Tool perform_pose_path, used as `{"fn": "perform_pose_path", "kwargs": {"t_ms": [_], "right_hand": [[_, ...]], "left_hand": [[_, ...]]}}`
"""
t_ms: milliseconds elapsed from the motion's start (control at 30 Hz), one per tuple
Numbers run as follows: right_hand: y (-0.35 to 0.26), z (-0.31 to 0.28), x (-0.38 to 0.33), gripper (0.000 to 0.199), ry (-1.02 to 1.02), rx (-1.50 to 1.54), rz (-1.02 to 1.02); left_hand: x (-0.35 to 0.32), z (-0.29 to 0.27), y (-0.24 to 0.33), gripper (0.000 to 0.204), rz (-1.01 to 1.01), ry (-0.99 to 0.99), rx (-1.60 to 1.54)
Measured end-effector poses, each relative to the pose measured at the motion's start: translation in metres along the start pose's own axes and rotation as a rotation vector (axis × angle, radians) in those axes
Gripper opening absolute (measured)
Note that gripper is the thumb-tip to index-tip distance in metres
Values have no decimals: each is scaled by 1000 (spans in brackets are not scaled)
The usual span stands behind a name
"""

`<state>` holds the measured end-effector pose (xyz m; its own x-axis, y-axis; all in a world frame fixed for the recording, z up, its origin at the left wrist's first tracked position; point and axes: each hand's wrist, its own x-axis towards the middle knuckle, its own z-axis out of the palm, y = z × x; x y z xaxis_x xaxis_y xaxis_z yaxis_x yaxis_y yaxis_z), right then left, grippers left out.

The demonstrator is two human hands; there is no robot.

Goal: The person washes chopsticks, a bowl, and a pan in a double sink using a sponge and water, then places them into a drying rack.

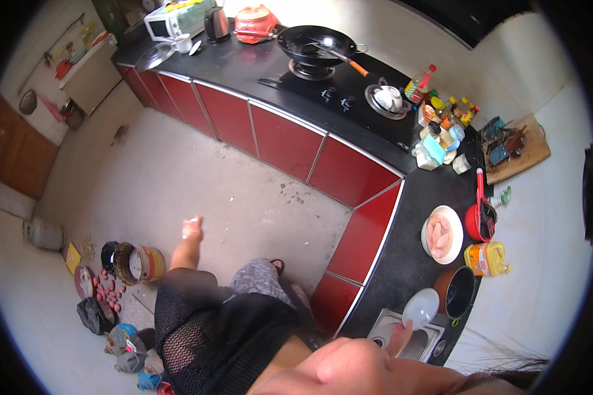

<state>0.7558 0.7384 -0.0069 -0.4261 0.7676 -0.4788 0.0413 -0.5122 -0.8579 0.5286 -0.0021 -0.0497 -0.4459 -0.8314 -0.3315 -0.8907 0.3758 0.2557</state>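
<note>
My right hand [400,336] grips the rim of a white bowl [421,308] above the metal sink [435,335]. Thumb and fingers are closed on its edge, partly out of sight behind my shoulder. Just beyond the bowl stands a brown pot [454,293] with a dark rim. My left hand [192,228] hangs out over the floor, away from the counter. It holds nothing I can see, and its fingers look loosely apart. Farther along the counter sits a white bowl of pale raw meat [439,236].
Beside the meat are a red pan [481,220] and a yellow oil jug [486,259]. A black wok [316,46] rests on the stove, near seasoning bottles [445,118]. Red cabinets [290,141] run below the counter. Baskets [138,263] and potatoes [109,291] lie on the floor.
</note>
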Motion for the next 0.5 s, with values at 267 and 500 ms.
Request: {"fn": "perform_pose_path", "kwargs": {"t_ms": [267,500], "right_hand": [[-129,-100,-26,37,228,-2289,-258],[-91,30,17,34,-320,-1575,-831]], "left_hand": [[-21,-52,-87,45,207,-98,708],[-57,-62,-38,48,467,-802,-641]]}}
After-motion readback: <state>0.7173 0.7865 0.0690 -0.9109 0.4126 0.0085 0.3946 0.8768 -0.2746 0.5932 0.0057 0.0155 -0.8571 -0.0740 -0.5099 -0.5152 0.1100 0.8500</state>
